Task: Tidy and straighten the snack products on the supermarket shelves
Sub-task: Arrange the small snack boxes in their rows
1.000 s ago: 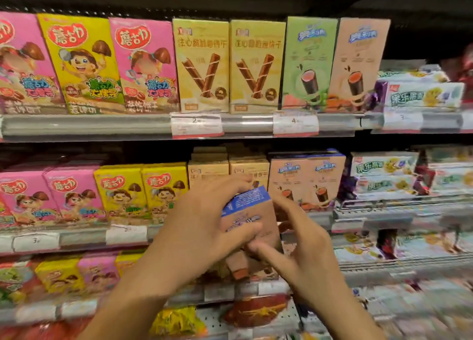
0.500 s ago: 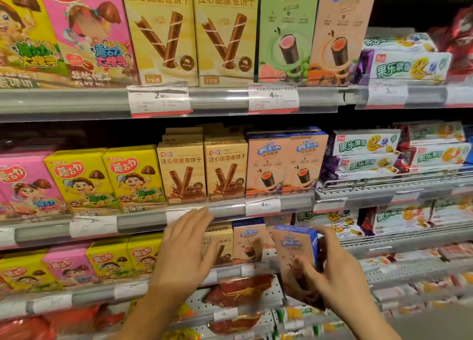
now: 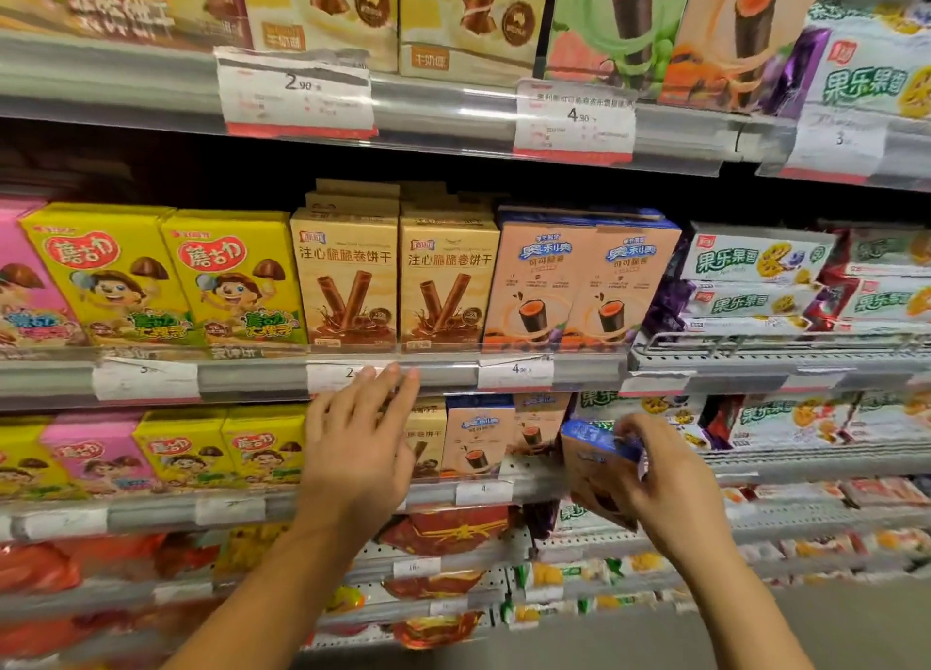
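Up close at supermarket shelves, two bare hands reach forward. The left hand (image 3: pixel 360 447) is open, fingers straight and together, its fingertips (image 3: pixel 398 373) at the grey shelf edge (image 3: pixel 252 377) that carries a price label (image 3: pixel 514 371); whether they touch it is unclear. The right hand (image 3: pixel 665 478) grips a small peach snack box with a blue top (image 3: pixel 599 463), tilted, fingers curled over its top and side, held in front of the shelf below that edge. Between the hands, a matching peach box (image 3: pixel 478 437) stands upright on that lower shelf. Above the left hand stand tan wafer-roll boxes (image 3: pixel 347 281); left of them, yellow biscuit boxes (image 3: pixel 166 281). Above the right hand stand peach boxes (image 3: pixel 579 281).
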Action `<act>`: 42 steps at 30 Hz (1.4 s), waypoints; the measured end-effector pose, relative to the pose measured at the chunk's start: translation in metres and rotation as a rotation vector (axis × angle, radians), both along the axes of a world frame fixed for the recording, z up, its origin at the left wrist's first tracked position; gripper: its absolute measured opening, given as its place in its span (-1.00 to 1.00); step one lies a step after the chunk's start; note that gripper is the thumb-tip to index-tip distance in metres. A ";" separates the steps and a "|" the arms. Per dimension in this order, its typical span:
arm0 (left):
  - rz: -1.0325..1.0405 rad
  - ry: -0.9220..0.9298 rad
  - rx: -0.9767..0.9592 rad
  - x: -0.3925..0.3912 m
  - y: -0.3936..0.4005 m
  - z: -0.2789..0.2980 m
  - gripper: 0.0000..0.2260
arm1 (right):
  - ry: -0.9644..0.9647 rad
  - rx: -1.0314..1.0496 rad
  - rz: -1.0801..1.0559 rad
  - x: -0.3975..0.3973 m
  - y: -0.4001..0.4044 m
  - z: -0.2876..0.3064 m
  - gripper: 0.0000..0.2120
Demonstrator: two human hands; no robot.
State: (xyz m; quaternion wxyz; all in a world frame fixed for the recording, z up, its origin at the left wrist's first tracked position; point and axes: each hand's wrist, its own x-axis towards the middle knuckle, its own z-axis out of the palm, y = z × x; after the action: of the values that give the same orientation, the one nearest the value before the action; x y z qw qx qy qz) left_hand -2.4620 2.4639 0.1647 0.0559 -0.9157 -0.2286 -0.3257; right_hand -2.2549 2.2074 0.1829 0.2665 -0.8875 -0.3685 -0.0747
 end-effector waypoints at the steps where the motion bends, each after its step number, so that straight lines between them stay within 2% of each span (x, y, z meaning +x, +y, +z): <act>1: -0.011 -0.018 0.017 0.000 0.000 -0.002 -0.48 | 0.003 -0.002 0.021 0.003 0.002 0.000 -0.61; 3: -0.016 -0.040 0.061 -0.001 0.001 -0.005 -0.47 | 0.001 -0.025 0.056 0.012 0.007 -0.002 -0.56; 7: 0.010 -0.033 0.086 0.000 -0.001 -0.006 -0.46 | -0.022 -0.020 0.153 0.026 0.017 -0.008 -0.58; 17: 0.067 0.037 0.031 0.005 -0.005 -0.005 -0.31 | -0.007 0.111 0.215 0.031 0.037 -0.024 -0.58; 22: 0.089 0.040 0.017 0.007 -0.005 -0.008 -0.37 | -0.006 0.155 0.246 0.031 0.042 -0.031 -0.62; 28: 0.103 0.032 0.018 0.009 -0.005 -0.008 -0.41 | -0.011 0.155 0.297 0.032 0.046 -0.039 -0.57; 37: 0.090 -0.029 0.071 0.012 -0.001 -0.011 -0.43 | 0.097 0.105 0.306 0.049 0.050 -0.041 -0.62; 42: 0.083 -0.083 0.121 0.015 0.002 -0.014 -0.47 | 0.241 0.056 0.316 0.064 0.054 -0.026 -0.68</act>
State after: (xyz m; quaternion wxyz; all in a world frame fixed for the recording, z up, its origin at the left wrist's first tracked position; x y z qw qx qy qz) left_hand -2.4471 2.4655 0.1506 0.1152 -0.8862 -0.2483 -0.3738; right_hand -2.1914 2.2613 0.1569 0.3415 -0.8134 -0.4663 0.0648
